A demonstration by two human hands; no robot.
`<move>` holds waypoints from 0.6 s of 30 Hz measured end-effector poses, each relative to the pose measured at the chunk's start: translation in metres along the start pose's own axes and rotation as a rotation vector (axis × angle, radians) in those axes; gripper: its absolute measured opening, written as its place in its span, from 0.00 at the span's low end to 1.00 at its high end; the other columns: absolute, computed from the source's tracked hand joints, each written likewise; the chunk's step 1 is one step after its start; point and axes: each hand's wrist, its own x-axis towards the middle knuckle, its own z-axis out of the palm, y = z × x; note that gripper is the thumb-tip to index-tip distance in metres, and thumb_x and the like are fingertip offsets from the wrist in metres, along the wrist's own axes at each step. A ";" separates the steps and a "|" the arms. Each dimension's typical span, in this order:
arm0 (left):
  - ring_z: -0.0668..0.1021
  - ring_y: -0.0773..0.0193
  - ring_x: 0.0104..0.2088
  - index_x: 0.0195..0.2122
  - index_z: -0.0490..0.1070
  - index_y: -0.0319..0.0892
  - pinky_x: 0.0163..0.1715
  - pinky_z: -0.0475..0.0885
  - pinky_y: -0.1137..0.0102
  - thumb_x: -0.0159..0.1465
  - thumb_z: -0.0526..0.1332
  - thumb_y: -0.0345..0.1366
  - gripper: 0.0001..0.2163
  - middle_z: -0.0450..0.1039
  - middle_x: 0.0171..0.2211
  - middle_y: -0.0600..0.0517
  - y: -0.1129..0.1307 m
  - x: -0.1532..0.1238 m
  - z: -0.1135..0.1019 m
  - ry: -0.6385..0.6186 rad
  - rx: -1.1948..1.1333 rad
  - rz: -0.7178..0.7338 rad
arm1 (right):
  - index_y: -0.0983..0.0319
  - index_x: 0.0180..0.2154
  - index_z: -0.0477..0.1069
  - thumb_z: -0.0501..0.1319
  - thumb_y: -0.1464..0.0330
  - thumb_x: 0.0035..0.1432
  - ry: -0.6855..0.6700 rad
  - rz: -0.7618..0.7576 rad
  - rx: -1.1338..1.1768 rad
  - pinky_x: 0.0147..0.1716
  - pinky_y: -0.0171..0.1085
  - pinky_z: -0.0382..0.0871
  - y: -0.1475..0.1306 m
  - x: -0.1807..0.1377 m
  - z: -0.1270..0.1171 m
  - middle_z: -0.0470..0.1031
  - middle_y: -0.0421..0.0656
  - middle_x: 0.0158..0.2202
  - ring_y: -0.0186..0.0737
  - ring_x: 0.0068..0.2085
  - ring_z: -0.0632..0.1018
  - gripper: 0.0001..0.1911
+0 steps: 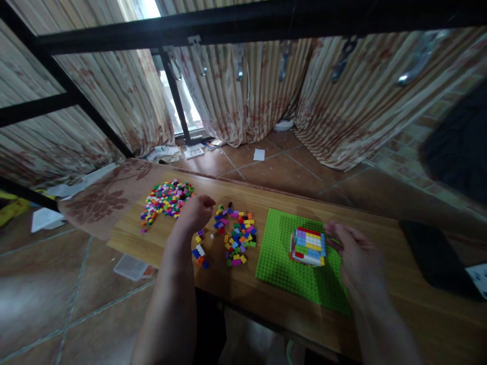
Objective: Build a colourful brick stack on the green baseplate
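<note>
My left hand [198,210] hovers over the wooden table between two groups of loose toy bricks. Its fingers are curled together; whatever may be in them is hidden. A small block-shaped build of toy bricks [309,246], with a multicoloured top, stands on the green baseplate [279,253]. Beside its right side is my right hand [355,246], over the plate's right edge. Those fingers are bent and blurred, so I cannot make out whether they touch the build or hold anything. Scattered loose bricks [239,238] lie between my left hand and the baseplate.
A larger brick pile [167,198] covers part of the table [131,235] at the far left. A dark flat object [437,261] lies at the right. Clear plastic container [131,267] sits on the floor; a black metal bar [243,23] with hooks crosses above.
</note>
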 end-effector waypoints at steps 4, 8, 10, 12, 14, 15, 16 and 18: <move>0.80 0.62 0.35 0.39 0.80 0.40 0.34 0.71 0.73 0.56 0.58 0.26 0.14 0.81 0.36 0.48 -0.005 -0.001 -0.001 -0.046 0.099 -0.033 | 0.60 0.29 0.78 0.71 0.62 0.43 -0.019 -0.011 0.007 0.33 0.37 0.75 0.004 0.000 0.000 0.80 0.40 0.29 0.38 0.34 0.79 0.10; 0.80 0.62 0.35 0.40 0.80 0.39 0.33 0.69 0.74 0.55 0.59 0.26 0.14 0.81 0.37 0.48 -0.005 -0.001 0.001 -0.078 0.096 -0.045 | 0.60 0.28 0.78 0.70 0.62 0.44 -0.023 -0.028 -0.007 0.31 0.35 0.76 0.005 -0.001 0.001 0.79 0.40 0.28 0.38 0.34 0.80 0.09; 0.79 0.63 0.34 0.40 0.80 0.39 0.31 0.69 0.74 0.55 0.60 0.28 0.13 0.81 0.36 0.48 -0.004 0.000 0.002 -0.093 0.092 -0.038 | 0.60 0.28 0.78 0.71 0.62 0.43 -0.018 -0.020 -0.005 0.31 0.34 0.76 0.005 -0.002 0.002 0.79 0.40 0.28 0.37 0.34 0.80 0.10; 0.79 0.62 0.33 0.39 0.80 0.39 0.30 0.68 0.74 0.56 0.62 0.32 0.11 0.81 0.35 0.48 -0.002 0.001 0.004 -0.092 0.099 -0.027 | 0.61 0.28 0.78 0.71 0.62 0.43 -0.010 -0.008 -0.002 0.31 0.34 0.76 0.004 -0.003 0.003 0.79 0.40 0.28 0.37 0.33 0.80 0.10; 0.79 0.62 0.33 0.38 0.80 0.40 0.29 0.68 0.74 0.56 0.64 0.35 0.10 0.81 0.34 0.47 -0.001 0.002 0.007 -0.085 0.115 -0.016 | 0.61 0.29 0.78 0.71 0.62 0.43 -0.018 -0.004 -0.005 0.32 0.35 0.76 0.003 -0.003 0.004 0.79 0.40 0.28 0.38 0.33 0.80 0.10; 0.79 0.61 0.33 0.37 0.80 0.41 0.29 0.68 0.74 0.56 0.64 0.36 0.10 0.81 0.34 0.47 0.000 0.002 0.009 -0.086 0.122 -0.011 | 0.61 0.29 0.78 0.71 0.62 0.43 -0.027 -0.007 -0.007 0.32 0.36 0.77 0.003 -0.003 0.004 0.80 0.41 0.28 0.38 0.33 0.80 0.10; 0.79 0.61 0.33 0.37 0.80 0.41 0.29 0.68 0.74 0.56 0.64 0.37 0.10 0.81 0.34 0.47 0.000 0.003 0.010 -0.088 0.129 -0.007 | 0.61 0.29 0.78 0.71 0.62 0.43 -0.035 -0.010 -0.008 0.33 0.37 0.77 0.003 -0.003 0.004 0.80 0.41 0.29 0.39 0.33 0.80 0.11; 0.79 0.60 0.33 0.35 0.81 0.42 0.29 0.68 0.73 0.55 0.64 0.38 0.09 0.81 0.34 0.47 0.001 0.004 0.013 -0.091 0.147 -0.003 | 0.61 0.29 0.78 0.71 0.62 0.43 -0.042 -0.016 -0.005 0.33 0.38 0.78 0.004 -0.003 0.003 0.80 0.41 0.29 0.39 0.33 0.80 0.11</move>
